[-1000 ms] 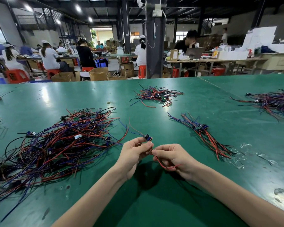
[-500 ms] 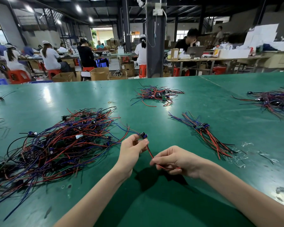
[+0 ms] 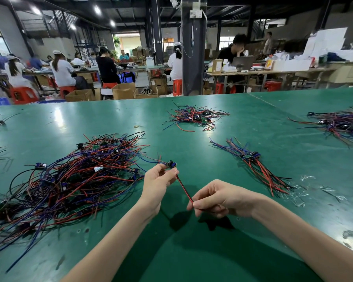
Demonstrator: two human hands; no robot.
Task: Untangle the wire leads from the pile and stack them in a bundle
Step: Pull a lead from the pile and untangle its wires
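A: Head view. What's w/ the hands?
B: Left hand (image 3: 158, 180) pinches the module (image 3: 171, 164) of one wire lead (image 3: 184, 188). Right hand (image 3: 216, 200) pinches its red-black pair lower down, so the stretch btwn them is taut, prob. to straighten it.
A: Free of the pile?
B: Can't tell. Blue tails (image 3: 151, 159) run from the module toward the pile (image 3: 80, 176), 9 o'clock of the hands.
A: Bundle?
B: At 2 o'clock on the surface (image 3: 243, 123). The bundle (image 3: 253, 159) has its modules together & wires roughly parallel, so I'd guess this lead goes on the same way.

Red-black lead (image 3: 184, 188) taut between hands; tangled pile (image 3: 69, 180) left, bundle (image 3: 255, 165) right.
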